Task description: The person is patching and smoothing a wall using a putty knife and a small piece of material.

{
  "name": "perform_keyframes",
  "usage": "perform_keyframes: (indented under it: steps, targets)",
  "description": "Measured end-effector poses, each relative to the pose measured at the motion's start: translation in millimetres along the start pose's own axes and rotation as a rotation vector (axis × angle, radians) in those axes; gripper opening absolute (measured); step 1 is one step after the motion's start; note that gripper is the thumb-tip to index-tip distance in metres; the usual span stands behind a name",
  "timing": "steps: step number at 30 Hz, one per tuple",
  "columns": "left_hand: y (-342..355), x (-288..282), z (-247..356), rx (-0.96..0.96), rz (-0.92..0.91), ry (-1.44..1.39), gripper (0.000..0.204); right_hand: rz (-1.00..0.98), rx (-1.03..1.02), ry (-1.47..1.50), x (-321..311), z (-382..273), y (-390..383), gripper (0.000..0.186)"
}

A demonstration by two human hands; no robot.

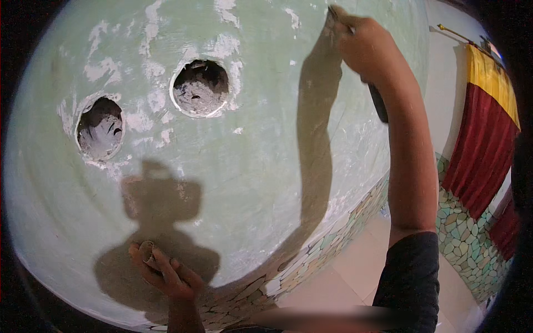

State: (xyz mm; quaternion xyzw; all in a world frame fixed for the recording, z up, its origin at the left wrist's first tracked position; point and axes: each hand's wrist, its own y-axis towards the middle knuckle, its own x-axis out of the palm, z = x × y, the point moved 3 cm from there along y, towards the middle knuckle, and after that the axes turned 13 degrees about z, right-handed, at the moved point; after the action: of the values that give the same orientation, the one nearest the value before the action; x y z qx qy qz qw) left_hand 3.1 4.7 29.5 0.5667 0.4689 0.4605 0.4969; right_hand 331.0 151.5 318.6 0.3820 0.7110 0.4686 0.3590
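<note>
At the top, my right hand (361, 39) is closed on a thin tool (333, 16), like a scraper, against the pale green wall (261, 161) with white patches. A dark shape (378, 102) behind that forearm is too hidden to identify. Low on the left, my left hand (169, 272) holds a small, hollow, round object (147, 252), possibly something rolled. Two rough holes, one oval (100, 127) and one round (200, 89), open in the wall to the left of my right arm. My shadow falls across the wall below them.
At the right, a maroon and yellow curtain (477, 139) hangs from a rod (455, 33) over mosaic stone cladding (466, 255). A similar stone band (355, 213) runs along the green wall's lower edge, beside a tiled floor (347, 261).
</note>
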Motion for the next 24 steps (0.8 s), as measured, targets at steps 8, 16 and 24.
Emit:
perform_keyframes:
  steps: [8,16,24]
  targets:
    - [22,-4,-13,0.091,-0.006,0.097,0.047,-0.021,0.154,0.022,-4,-8,-22,0.036]
    - [6,-1,-4,0.008,0.009,0.036,0.044,0.094,-0.116,0.045,8,7,-11,0.037]
    - [1,-3,1,-0.017,0.036,0.017,0.044,-0.09,0.03,-0.003,-3,-6,-13,0.038]
